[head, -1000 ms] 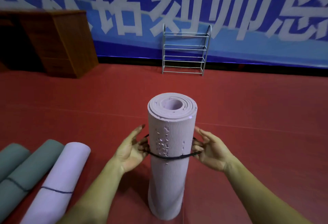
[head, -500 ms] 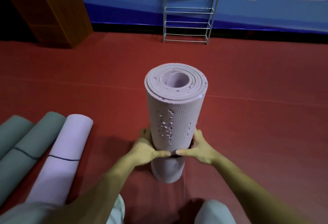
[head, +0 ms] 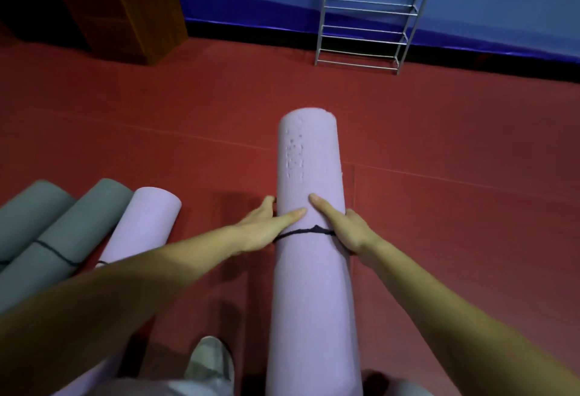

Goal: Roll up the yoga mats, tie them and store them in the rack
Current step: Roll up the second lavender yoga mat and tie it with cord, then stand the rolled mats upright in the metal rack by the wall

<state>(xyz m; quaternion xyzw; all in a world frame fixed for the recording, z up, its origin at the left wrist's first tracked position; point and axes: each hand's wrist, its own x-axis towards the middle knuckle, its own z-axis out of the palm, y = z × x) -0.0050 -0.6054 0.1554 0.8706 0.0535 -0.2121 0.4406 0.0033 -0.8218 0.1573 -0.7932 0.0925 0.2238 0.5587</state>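
- The mat [head: 309,270] stood on end a moment ago, its spiral top facing up. Now it is tipped over, with its far end pointing toward the rack [head: 373,15] and the spiral out of sight.
- The cord [head: 309,231] was being worked down the roll by spread fingers. It now sits snug round the middle, with a small knot or twist on the upper side.
- The left hand [head: 263,229] holds the mat's left flank, thumb laid across the top and fingers wrapped behind.
- The right hand [head: 343,229] clasps the right flank at the cord, one finger stretched forward along the roll.
- The mat is well short of the rack, roughly in line with it, over the red floor [head: 455,175]. Whether its near end rests on the floor is hidden.
- The other tied rolls [head: 141,229] lie equally far from the rack, off to its left.
- Tying looks finished on this one, so carrying it to the rack is probably next.
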